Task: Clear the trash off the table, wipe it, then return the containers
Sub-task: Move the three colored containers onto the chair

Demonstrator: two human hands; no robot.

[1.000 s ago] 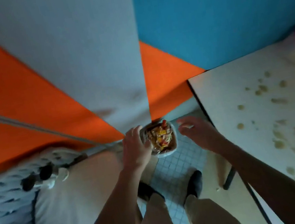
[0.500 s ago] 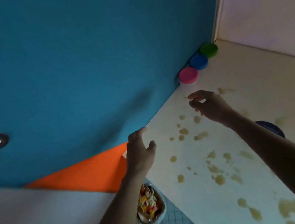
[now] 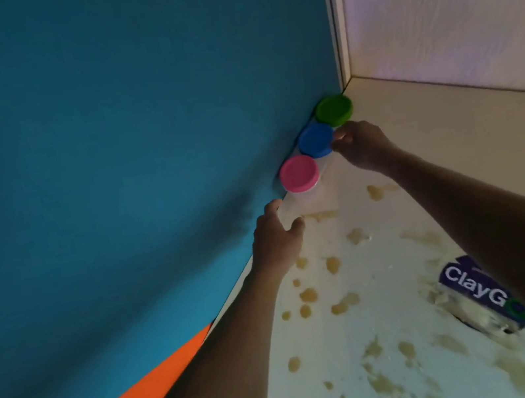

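Three clear containers stand in a row against the blue wall at the table's far corner, with a pink lid (image 3: 298,173), a blue lid (image 3: 315,139) and a green lid (image 3: 334,110). My right hand (image 3: 363,147) is at the blue-lidded container, fingertips closed on its right edge. My left hand (image 3: 276,240) hovers just below the pink-lidded container, fingers spread, holding nothing. The cream table (image 3: 389,281) is covered with brown stains.
A purple "ClayGo" packet (image 3: 478,291) lies on the table at the right, partly under my right forearm. The blue wall runs along the table's left edge and a pale wall (image 3: 447,1) closes its far side.
The view has swung from the trash bin on the floor up to the table. Both hands have reached forward to the lidded containers; the right hand now touches the blue one.
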